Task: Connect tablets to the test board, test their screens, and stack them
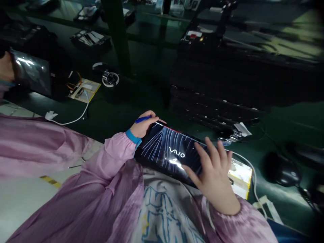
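Observation:
A dark display panel (162, 148) with a lit screen showing a VAIO logo and thin curved lines rests tilted against my body at the bench edge. My left hand (145, 125) grips its upper left corner and also has a blue pen (143, 119) tucked between thumb and fingers. A blue band (133, 137) circles that wrist. Over the panel's right part, my right hand (214, 170) is spread with fingers apart; whether its fingertips touch the screen I cannot tell. Beside that hand lies a yellow-edged board (240, 177) with a white cable (254, 175), partly hidden by the hand.
Stacked dark panels (212, 81) fill the bench ahead. A black computer mouse (282, 168) sits at right. To the left, a co-worker's hand (6, 67) is at another panel (32, 72), near a second yellow-edged board (84, 90) and a tape roll (110, 79).

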`<action>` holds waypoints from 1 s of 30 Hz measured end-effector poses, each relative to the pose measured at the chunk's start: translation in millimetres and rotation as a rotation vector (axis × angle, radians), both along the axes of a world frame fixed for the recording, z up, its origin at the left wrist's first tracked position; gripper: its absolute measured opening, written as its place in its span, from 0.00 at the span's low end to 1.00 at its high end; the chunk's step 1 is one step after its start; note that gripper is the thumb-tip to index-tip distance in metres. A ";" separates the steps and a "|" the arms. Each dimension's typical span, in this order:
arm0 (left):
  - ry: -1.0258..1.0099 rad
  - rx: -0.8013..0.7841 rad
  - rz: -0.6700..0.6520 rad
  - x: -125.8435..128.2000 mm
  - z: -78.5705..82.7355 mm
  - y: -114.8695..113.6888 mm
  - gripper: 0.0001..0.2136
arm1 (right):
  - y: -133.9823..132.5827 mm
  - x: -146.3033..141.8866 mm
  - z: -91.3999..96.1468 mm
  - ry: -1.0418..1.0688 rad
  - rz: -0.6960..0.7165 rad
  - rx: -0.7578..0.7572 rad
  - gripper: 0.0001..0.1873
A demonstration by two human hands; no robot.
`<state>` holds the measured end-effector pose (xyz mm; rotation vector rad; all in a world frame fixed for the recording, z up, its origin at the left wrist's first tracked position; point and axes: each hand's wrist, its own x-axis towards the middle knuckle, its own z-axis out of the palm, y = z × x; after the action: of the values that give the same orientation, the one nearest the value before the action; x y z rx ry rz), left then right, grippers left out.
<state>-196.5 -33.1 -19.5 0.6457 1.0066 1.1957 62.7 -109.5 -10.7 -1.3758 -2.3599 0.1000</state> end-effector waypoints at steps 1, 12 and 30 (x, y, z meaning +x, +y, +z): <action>-0.003 -0.005 0.005 0.3 -1.0 0.4 0.13 | -2.4 -4.2 0.1 -0.009 0.057 -0.015 0.37; 0.028 -0.036 0.039 3.0 -9.9 2.0 0.14 | -25.9 -26.4 -14.0 -0.162 0.310 0.008 0.24; 0.065 -0.064 0.056 4.1 -10.0 2.1 0.12 | -24.9 -30.7 -14.8 -0.094 0.295 0.046 0.15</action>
<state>-192.4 -31.0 -29.5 0.6124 1.1196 1.1923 32.0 -134.4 -25.6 -1.0236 -2.6129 0.0650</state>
